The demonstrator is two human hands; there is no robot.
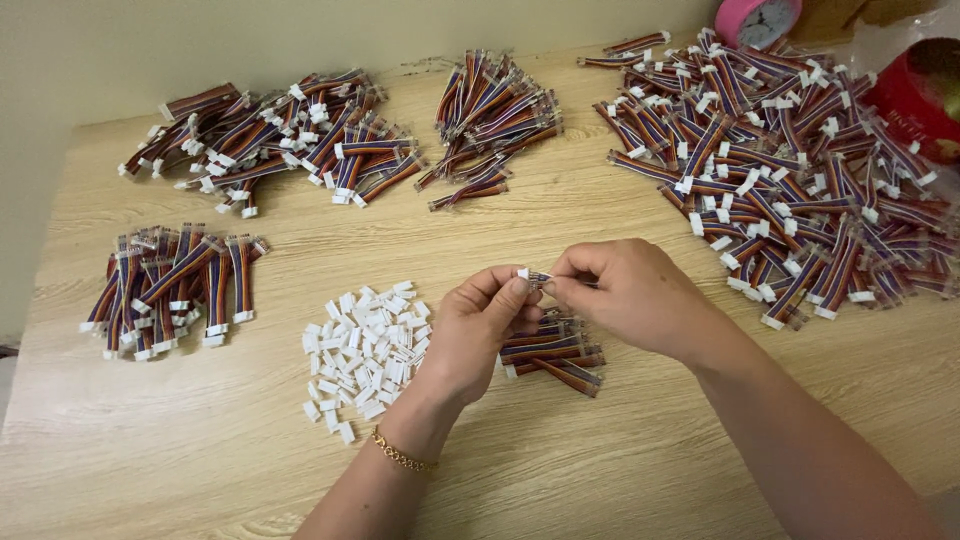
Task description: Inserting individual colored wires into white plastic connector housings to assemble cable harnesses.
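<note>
At the bottom of the frame two bare forearms rise from the lower edge, the left one wearing a gold bracelet (403, 458) at the wrist. The left hand (478, 330) sits at centre, its thumb and forefinger pinched shut on a small white plug (523, 273). The right hand (630, 295) meets it from the right, fingertips closed on the end of a short cable (541, 277) right at that plug; most of the cable is hidden inside the hand, so how it lies there cannot be told. Both hands hover just above the table (620, 470), a pale wood-grain top.

Under and just behind the left hand lies a small bundle (555, 355) of striped cables, partly covered by the fingers. Just left of the hand, at lower centre, a heap of loose white plugs (365, 350) is spread on the wood. Further left, at mid-left of the frame, is a left pile (170, 285) of cables with white ends.

Towards the top, a long upper-left pile (270, 140) stretches across, and a tighter top-centre pile (490, 120) lies beside it. The largest mass, the right pile (790, 170), fills the upper right. Behind it, at the top edge, stands a pink clock (765, 18), and a red tin (915, 100) under clear wrapping sits in the upper right corner
</note>
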